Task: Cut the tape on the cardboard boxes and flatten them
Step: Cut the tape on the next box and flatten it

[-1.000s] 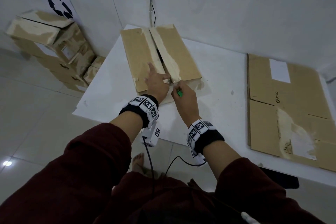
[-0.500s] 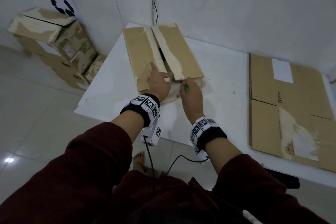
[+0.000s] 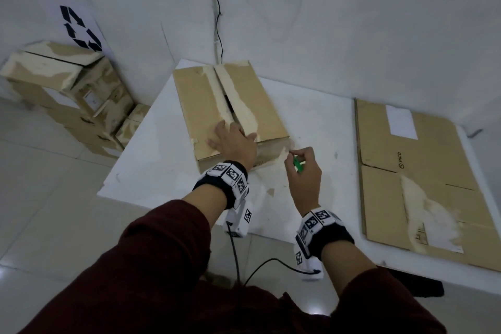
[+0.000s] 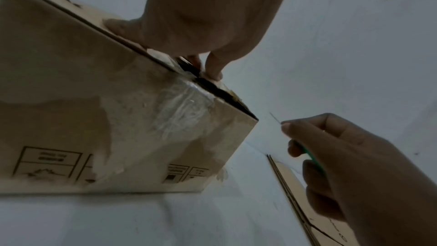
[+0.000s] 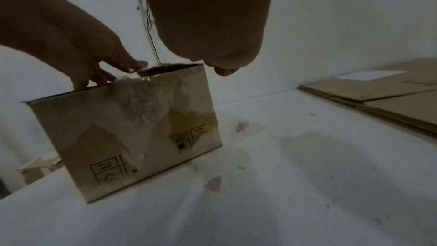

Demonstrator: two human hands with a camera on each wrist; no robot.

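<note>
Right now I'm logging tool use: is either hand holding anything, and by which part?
The right hand grips a small green-handled cutter by its handle. The left hand holds nothing, pressing flat on the brown cardboard box.

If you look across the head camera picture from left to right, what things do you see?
Stack of cardboard boxes on the floor → recycling sign → box on the table → right hand holding a green cutter → flattened cardboard.

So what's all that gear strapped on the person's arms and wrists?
Both arms wear dark maroon sleeves, pushed up the forearms. Each wrist has a black band ringed with white blocks printed with black-and-white square codes: left wrist band, right wrist band. A white camera unit hangs under each band, with a black cable trailing down. The hands are bare.
</note>
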